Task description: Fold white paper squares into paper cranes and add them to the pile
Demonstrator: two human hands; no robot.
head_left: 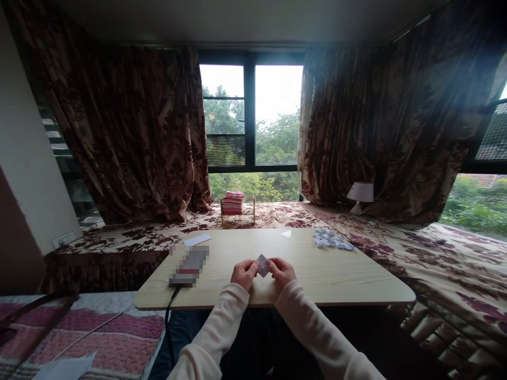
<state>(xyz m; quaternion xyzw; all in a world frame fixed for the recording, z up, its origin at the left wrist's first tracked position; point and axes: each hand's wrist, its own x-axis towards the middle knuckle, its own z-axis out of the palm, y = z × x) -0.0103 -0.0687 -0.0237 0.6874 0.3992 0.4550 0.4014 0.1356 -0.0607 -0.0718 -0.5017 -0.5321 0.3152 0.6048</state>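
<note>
Between my two hands, just above the pale wooden table (336, 282), is a small square of paper (262, 266), turned so one corner points up. My left hand (244, 273) pinches its left corner between thumb and fingers. On the other side, my right hand (282, 272) pinches the right corner the same way. Farther back on the right of the table lies a heap of small folded paper pieces (331, 239). A small white paper triangle (286, 233) rests near the far edge.
A blurred-out device (189, 268) with a black cable (169, 322) sits at the table's left, with white paper sheets (197, 240) behind it. Beyond the table, a flowered window seat holds a small rack of striped cloths (233, 202) and a white lamp (359, 196).
</note>
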